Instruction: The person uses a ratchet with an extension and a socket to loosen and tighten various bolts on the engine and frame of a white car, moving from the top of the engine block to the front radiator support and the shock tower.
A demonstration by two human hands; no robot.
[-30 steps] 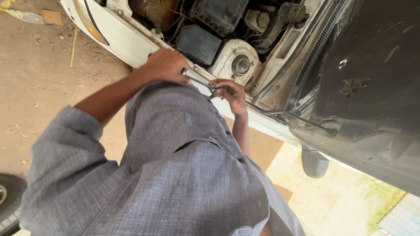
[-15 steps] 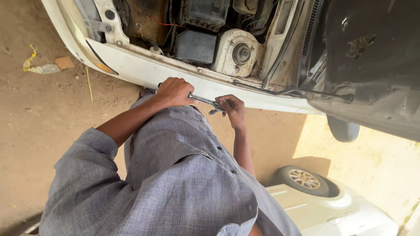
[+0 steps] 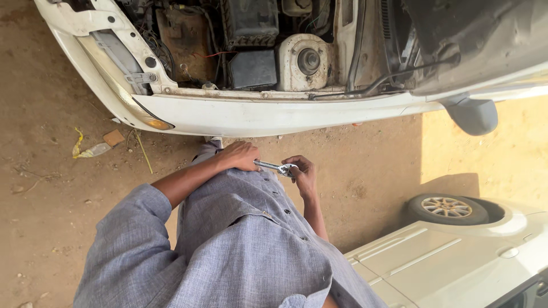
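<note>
silver adjustable wrench (image 3: 273, 167), lying near level (jaw end toward right), held at both ends above grey shirt.

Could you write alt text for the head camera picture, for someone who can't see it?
Seen from above, a person in a grey shirt holds a metal wrench between the left hand and right hand, standing on dirt ground beside a white car with its engine bay open. Another white car sits at lower right.

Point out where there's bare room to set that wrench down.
Bare dirt lies between the white car's bumper and the hands, left hand and right hand holding the wrench. The engine bay is crowded; litter dots the ground.
</note>
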